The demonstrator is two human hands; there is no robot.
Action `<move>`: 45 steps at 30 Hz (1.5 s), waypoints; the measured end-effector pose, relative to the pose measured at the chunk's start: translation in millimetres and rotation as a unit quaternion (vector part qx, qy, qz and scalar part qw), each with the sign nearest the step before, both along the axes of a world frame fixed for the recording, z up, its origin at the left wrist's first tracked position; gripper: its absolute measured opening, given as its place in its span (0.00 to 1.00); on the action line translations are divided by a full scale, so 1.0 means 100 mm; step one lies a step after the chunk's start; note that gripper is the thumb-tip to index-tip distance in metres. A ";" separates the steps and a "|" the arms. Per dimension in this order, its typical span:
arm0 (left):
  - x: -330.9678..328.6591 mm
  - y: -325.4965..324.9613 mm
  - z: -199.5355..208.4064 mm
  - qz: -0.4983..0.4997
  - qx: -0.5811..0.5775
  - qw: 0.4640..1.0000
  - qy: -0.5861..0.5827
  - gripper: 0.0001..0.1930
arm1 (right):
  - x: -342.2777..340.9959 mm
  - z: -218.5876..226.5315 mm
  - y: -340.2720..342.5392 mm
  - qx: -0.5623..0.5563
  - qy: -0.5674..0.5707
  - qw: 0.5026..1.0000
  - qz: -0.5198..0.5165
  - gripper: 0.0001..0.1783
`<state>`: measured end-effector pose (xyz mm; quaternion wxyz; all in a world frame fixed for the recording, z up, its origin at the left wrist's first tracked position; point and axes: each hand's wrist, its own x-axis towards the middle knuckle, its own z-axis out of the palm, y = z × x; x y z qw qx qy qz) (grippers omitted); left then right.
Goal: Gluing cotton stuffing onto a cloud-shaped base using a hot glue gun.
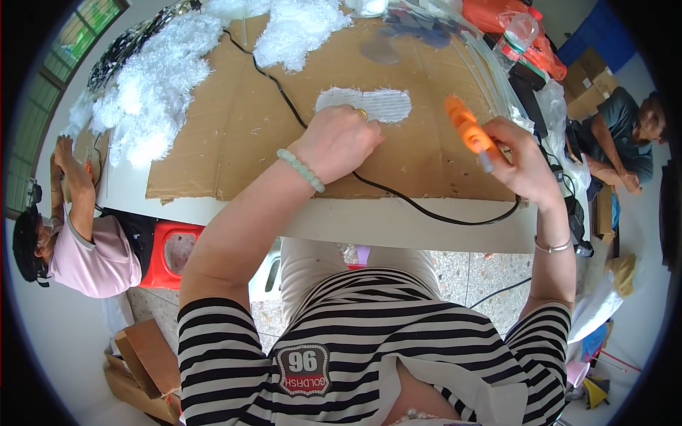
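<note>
My right hand (524, 160) grips an orange glue gun (469, 130), raised over the right side of a brown cardboard sheet (234, 135). A grey piece shows at the gun's lower end. Flat on the cardboard lies a white, ribbed, oval fabric-like piece (387, 106) with frayed edges. At its near left edge rests my left hand (339, 140), fingers curled in and knuckles up. Whatever those fingers hold, if anything, is hidden beneath them. A black cord (419, 207) crosses the cardboard, passes under my left wrist and reaches below my right hand.
Shiny white tinsel-like heaps (167, 78) cover the far left. Translucent sticks (490, 71) and a plastic bottle (517, 35) stand at far right, near an orange-red bag (490, 13). One person (92, 241) works at left beside a red stool (167, 252); another person (625, 135) sits right.
</note>
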<state>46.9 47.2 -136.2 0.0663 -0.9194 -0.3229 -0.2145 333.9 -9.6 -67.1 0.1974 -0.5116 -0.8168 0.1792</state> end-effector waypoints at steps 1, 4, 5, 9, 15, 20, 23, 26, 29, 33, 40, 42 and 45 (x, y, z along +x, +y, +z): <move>-0.01 -0.01 0.00 0.003 0.002 1.000 0.000 0.08 | -0.02 0.06 0.01 -0.060 0.081 0.995 -0.026 0.14; 0.00 -0.02 0.02 -0.006 0.002 1.000 0.000 0.09 | -0.11 0.04 0.05 -0.178 0.250 0.951 -0.037 0.18; 0.02 -0.02 0.04 -0.004 -0.007 1.000 0.011 0.09 | -0.11 -0.04 0.08 -0.172 0.390 0.904 0.009 0.19; -0.03 -0.04 -0.02 0.003 -0.005 1.000 0.007 0.08 | -0.24 -0.19 0.26 -0.231 0.404 0.885 0.011 0.17; -0.14 -0.01 -0.01 -0.021 -0.054 0.998 -0.019 0.09 | -0.20 -0.35 0.44 -0.181 0.321 0.929 -0.012 0.22; -0.19 0.05 -0.01 -0.042 -0.063 0.995 -0.062 0.08 | -0.16 -0.41 0.49 -0.172 0.302 0.938 -0.012 0.25; -0.19 0.08 -0.04 -0.051 -0.056 0.993 -0.096 0.08 | -0.17 -0.43 0.51 -0.185 0.284 0.941 -0.012 0.26; -0.18 0.08 -0.06 -0.049 -0.058 0.992 -0.100 0.07 | -0.17 -0.45 0.53 -0.187 0.276 0.943 -0.014 0.27; -0.19 0.08 -0.06 -0.044 -0.057 0.993 -0.097 0.07 | -0.16 -0.46 0.53 -0.193 0.266 0.944 -0.023 0.26; -0.20 0.06 -0.02 -0.032 -0.096 0.993 -0.058 0.10 | -0.17 -0.45 0.53 -0.198 0.251 0.947 -0.029 0.25; -0.20 0.08 -0.05 -0.044 -0.053 0.993 -0.099 0.06 | -0.21 -0.45 0.52 -0.206 0.220 0.953 -0.029 0.22; -0.20 0.08 -0.05 -0.047 -0.051 0.993 -0.100 0.06 | -0.20 -0.46 0.54 -0.209 0.206 0.955 -0.037 0.22; -0.20 0.08 -0.05 -0.043 -0.053 0.993 -0.098 0.06 | -0.20 -0.47 0.54 -0.215 0.192 0.957 -0.044 0.21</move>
